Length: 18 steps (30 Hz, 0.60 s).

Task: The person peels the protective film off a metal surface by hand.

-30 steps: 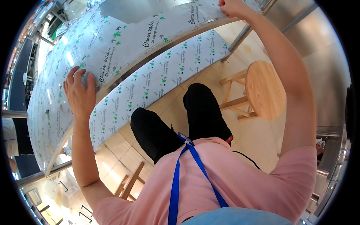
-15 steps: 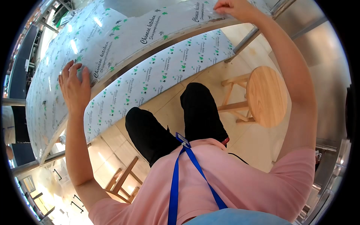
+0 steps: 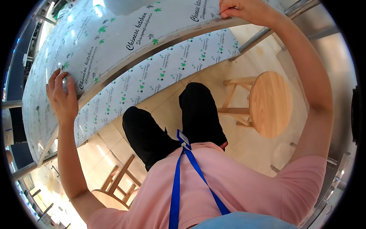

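White film printed with "Chinese kitchen" and green leaves covers the table point(image 3: 114, 42). My left hand point(image 3: 63, 97) rests on the table's left part near its front edge, fingers bent and apart, holding nothing. At the top right, my right hand point(image 3: 246, 10) is at the table's front edge with its fingers curled and pressed together; whatever they may hold is hidden or too small to make out. Below the tabletop is a lower shelf point(image 3: 152, 76) with the same printed film.
A round wooden stool point(image 3: 270, 105) stands to the right of my knees. Another wooden stool point(image 3: 122, 177) is at the lower left. Metal legs and rails point(image 3: 259, 40) run beside the table, and a metal surface point(image 3: 337, 87) is at the far right.
The view has shifted, so the table and stools sit differently in it. A grey patch at the table's top has mostly left the view. Both hands stay by the table edge.
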Each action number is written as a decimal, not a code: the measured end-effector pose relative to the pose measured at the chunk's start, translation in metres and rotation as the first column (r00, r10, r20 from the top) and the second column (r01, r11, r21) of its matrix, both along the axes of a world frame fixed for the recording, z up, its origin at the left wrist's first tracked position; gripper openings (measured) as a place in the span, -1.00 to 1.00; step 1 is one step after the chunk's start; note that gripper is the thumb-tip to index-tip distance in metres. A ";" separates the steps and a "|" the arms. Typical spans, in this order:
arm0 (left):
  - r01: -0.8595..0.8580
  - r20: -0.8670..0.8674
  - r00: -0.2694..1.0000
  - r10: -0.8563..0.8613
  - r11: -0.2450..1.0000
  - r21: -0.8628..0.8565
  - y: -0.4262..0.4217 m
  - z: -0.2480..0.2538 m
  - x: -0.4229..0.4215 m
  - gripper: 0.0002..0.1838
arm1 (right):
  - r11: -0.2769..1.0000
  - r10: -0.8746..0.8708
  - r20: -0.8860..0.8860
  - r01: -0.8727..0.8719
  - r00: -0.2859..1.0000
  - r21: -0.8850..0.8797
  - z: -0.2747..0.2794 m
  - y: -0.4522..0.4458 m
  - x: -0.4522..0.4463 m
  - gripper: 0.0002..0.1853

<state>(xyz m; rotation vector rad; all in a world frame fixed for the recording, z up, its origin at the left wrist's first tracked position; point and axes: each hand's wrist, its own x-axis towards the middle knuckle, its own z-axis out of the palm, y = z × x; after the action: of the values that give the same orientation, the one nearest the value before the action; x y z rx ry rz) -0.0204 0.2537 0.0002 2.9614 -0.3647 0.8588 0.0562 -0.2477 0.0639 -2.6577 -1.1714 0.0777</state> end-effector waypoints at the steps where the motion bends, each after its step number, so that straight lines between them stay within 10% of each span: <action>1: 0.010 0.005 1.000 -0.010 1.000 0.003 0.001 0.000 0.000 -0.70 | 1.000 0.013 0.002 -0.013 1.000 -0.006 0.002 0.002 0.000 -0.90; 18: -0.009 0.035 0.999 0.007 0.998 0.059 0.004 -0.001 -0.001 -0.70 | 0.997 0.035 -0.031 -0.033 0.999 0.067 -0.001 -0.003 0.002 -0.89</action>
<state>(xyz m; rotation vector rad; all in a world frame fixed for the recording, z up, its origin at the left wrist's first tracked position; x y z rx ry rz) -0.0212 0.2574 -0.0004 3.0075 -0.3864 0.9175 0.0580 -0.2508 0.0631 -2.5697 -1.1886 0.0849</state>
